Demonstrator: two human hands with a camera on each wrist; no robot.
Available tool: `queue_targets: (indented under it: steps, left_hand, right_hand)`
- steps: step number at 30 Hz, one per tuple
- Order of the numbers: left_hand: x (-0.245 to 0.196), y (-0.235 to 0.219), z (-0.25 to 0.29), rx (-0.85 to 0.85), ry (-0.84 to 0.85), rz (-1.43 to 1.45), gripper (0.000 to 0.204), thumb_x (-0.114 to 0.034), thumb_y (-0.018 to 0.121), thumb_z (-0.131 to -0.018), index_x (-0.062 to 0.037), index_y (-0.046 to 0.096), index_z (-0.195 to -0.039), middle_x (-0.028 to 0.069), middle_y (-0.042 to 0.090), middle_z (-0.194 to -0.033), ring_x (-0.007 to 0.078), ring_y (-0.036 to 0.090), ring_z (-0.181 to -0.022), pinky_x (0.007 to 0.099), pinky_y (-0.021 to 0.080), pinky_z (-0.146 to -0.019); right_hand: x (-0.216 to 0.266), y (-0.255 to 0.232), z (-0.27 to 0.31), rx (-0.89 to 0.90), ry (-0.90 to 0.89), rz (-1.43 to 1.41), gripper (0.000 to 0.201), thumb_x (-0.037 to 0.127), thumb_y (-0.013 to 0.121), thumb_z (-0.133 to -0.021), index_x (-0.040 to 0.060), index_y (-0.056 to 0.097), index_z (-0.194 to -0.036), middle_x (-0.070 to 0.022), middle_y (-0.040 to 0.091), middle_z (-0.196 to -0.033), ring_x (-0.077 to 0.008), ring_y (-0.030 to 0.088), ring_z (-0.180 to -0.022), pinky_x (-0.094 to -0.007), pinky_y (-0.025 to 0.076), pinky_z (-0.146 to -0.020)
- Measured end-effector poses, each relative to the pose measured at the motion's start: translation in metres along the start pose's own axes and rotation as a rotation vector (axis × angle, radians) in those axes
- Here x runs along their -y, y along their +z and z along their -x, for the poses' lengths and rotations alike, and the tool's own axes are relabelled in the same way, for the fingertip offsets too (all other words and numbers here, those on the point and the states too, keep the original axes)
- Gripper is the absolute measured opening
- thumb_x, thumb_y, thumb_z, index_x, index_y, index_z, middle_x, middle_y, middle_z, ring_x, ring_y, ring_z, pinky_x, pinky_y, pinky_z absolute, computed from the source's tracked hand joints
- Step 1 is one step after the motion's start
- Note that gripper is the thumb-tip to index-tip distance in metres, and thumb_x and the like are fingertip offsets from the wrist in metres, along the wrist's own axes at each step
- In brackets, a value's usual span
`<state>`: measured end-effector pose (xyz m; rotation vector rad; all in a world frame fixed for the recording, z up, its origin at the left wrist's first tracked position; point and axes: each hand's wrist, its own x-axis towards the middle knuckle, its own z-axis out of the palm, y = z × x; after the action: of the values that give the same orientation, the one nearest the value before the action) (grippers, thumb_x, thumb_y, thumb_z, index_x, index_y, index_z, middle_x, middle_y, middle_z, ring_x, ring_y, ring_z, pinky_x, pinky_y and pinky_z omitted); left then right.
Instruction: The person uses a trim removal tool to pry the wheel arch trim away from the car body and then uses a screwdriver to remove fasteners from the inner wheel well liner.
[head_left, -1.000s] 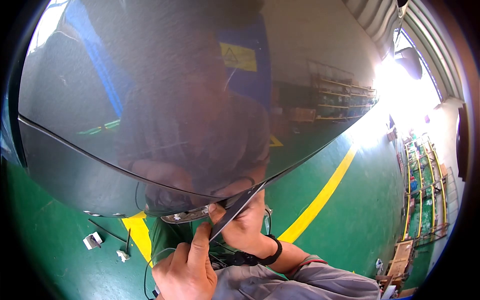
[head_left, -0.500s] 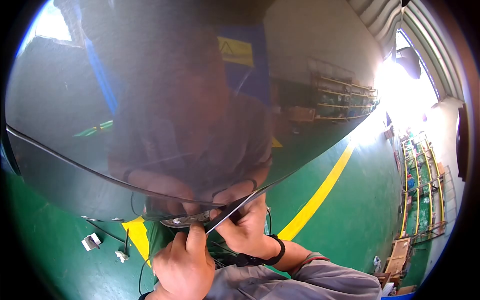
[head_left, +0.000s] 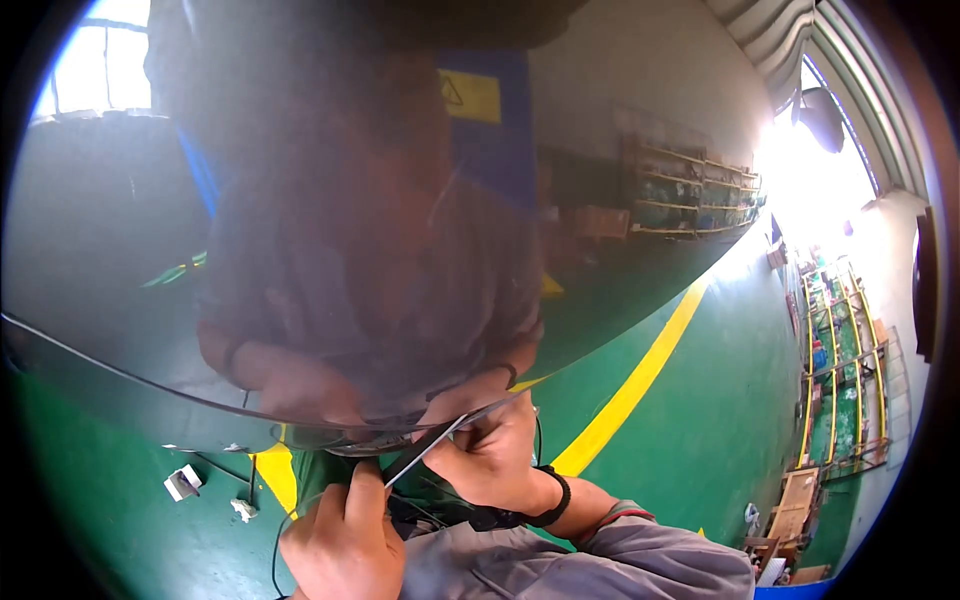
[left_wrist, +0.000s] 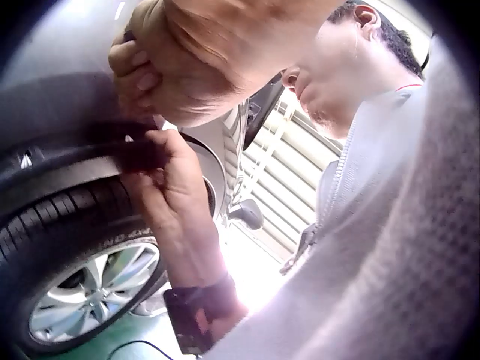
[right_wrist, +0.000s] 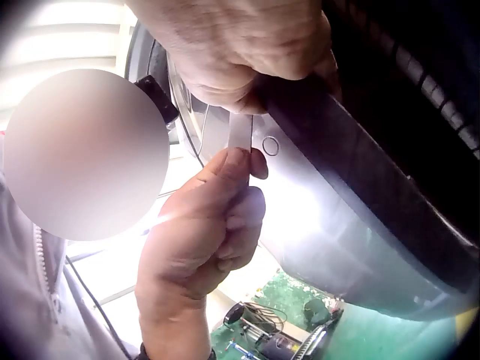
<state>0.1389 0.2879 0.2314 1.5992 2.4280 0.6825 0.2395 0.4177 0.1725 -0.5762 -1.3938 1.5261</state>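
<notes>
A glossy dark grey car panel (head_left: 380, 250) fills the head view. Below its lower edge, a thin dark strip with a pale edge (head_left: 420, 455) slants between the hands. The left hand (head_left: 345, 540) pinches the strip's lower end; the right wrist view shows its thumb on a pale strip (right_wrist: 240, 131). The right hand (head_left: 490, 460) grips the upper part beside the panel edge, fingers curled. In the left wrist view, the left hand (left_wrist: 202, 60) is above the right hand (left_wrist: 176, 202). Black trim (right_wrist: 345, 150) runs from the right hand (right_wrist: 247, 45); the fingertips there are partly hidden.
A wheel (left_wrist: 94, 296) stands below the panel edge. On the green floor (head_left: 120, 490) lie a small white box (head_left: 183, 484), thin dark rods and a crumpled white scrap (head_left: 243, 510). Shelving (head_left: 845, 370) and a wooden crate (head_left: 795, 505) stand at the right.
The left hand has moved left in the head view, with the strip's lower end. The strip's visible pale edge has shifted down and left. The right hand stays near the same place; the panel fills more of the view.
</notes>
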Motion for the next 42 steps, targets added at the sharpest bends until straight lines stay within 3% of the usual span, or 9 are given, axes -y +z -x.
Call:
queue_targets:
  steps: [8, 10, 11, 17, 18, 19, 22, 25, 42]
  left_hand:
    - [-0.013, 0.009, -0.003, -0.069, 0.003, 0.012, 0.009, -0.011, 0.064, -0.091, -0.0135, 0.059, -0.098, 0.0105, 0.061, -0.074, 0.0328, 0.062, -0.057, 0.0438, 0.049, -0.048]
    - [-0.015, 0.011, -0.001, -0.050, -0.017, -0.015, 0.011, -0.010, 0.064, -0.091, -0.0123, 0.061, -0.102, 0.0100, 0.061, -0.075, 0.0322, 0.063, -0.058, 0.0427, 0.050, -0.050]
    - [-0.015, 0.011, -0.001, -0.049, -0.020, -0.014, 0.011, -0.010, 0.064, -0.091, -0.0123, 0.061, -0.102, 0.0100, 0.061, -0.075, 0.0322, 0.063, -0.058, 0.0427, 0.050, -0.050]
    - [-0.013, 0.017, 0.002, -0.112, 0.029, -0.030, 0.029, -0.005, 0.063, -0.088, -0.0082, 0.063, -0.116, 0.0101, 0.061, -0.078, 0.0310, 0.063, -0.062, 0.0414, 0.052, -0.053]
    - [-0.014, 0.017, 0.002, -0.117, 0.022, -0.033, 0.030, -0.004, 0.063, -0.087, -0.0082, 0.063, -0.116, 0.0103, 0.061, -0.078, 0.0311, 0.063, -0.062, 0.0417, 0.052, -0.053]
    - [-0.014, 0.017, 0.003, -0.122, 0.016, -0.036, 0.031, -0.003, 0.063, -0.086, -0.0081, 0.064, -0.117, 0.0106, 0.061, -0.078, 0.0311, 0.063, -0.062, 0.0420, 0.052, -0.053]
    - [-0.013, 0.029, 0.005, -0.109, -0.057, 0.072, 0.020, -0.006, 0.060, -0.090, 0.0018, 0.060, -0.108, 0.0159, 0.062, -0.078, 0.0382, 0.061, -0.064, 0.0422, 0.049, -0.059]
    - [-0.014, 0.019, 0.006, -0.112, 0.006, 0.014, 0.032, -0.002, 0.062, -0.086, -0.0077, 0.063, -0.117, 0.0111, 0.061, -0.078, 0.0318, 0.063, -0.062, 0.0425, 0.051, -0.054]
    - [-0.018, 0.014, 0.004, -0.096, 0.005, 0.052, 0.026, -0.005, 0.063, -0.089, -0.0065, 0.063, -0.115, 0.0107, 0.058, -0.074, 0.0324, 0.061, -0.060, 0.0419, 0.051, -0.052]
  right_hand:
    - [-0.005, 0.001, -0.002, -0.024, -0.096, 0.040, 0.034, -0.001, 0.077, -0.082, 0.0008, 0.050, -0.102, -0.0051, 0.065, -0.079, -0.0062, 0.056, -0.061, -0.0206, 0.040, -0.052]
    - [-0.002, -0.007, 0.002, 0.087, 0.005, 0.133, 0.056, -0.014, 0.071, -0.080, 0.0002, 0.037, -0.122, -0.0123, 0.064, -0.104, -0.0171, 0.067, -0.094, -0.0308, 0.054, -0.082]
    - [-0.001, -0.007, 0.002, 0.088, 0.007, 0.134, 0.056, -0.014, 0.071, -0.080, 0.0002, 0.037, -0.122, -0.0123, 0.064, -0.104, -0.0171, 0.067, -0.094, -0.0308, 0.054, -0.082]
    - [0.002, -0.008, -0.001, 0.156, -0.009, 0.251, 0.054, -0.012, 0.072, -0.081, 0.0001, 0.037, -0.120, -0.0116, 0.064, -0.098, -0.0153, 0.067, -0.087, -0.0279, 0.055, -0.074]
    - [0.004, 0.000, -0.004, 0.055, -0.028, 0.207, 0.027, -0.003, 0.075, -0.080, 0.0003, 0.052, -0.093, -0.0068, 0.064, -0.080, -0.0118, 0.061, -0.070, -0.0258, 0.047, -0.061]
    - [0.005, 0.005, -0.006, -0.047, -0.047, 0.162, 0.019, 0.006, 0.078, -0.080, 0.0006, 0.066, -0.067, -0.0019, 0.063, -0.061, -0.0083, 0.055, -0.053, -0.0236, 0.040, -0.049]
    - [0.006, 0.004, -0.007, -0.048, -0.075, 0.151, 0.017, 0.006, 0.078, -0.080, 0.0003, 0.066, -0.070, -0.0023, 0.063, -0.062, -0.0084, 0.055, -0.054, -0.0236, 0.039, -0.049]
    - [0.008, 0.004, -0.008, -0.044, -0.062, 0.158, 0.017, 0.006, 0.078, -0.081, 0.0002, 0.067, -0.070, -0.0022, 0.063, -0.062, -0.0082, 0.055, -0.054, -0.0237, 0.040, -0.050]
    - [0.010, 0.002, -0.007, -0.025, -0.045, 0.199, 0.017, 0.008, 0.079, -0.080, -0.0009, 0.069, -0.070, -0.0022, 0.062, -0.058, -0.0082, 0.054, -0.052, -0.0237, 0.040, -0.049]
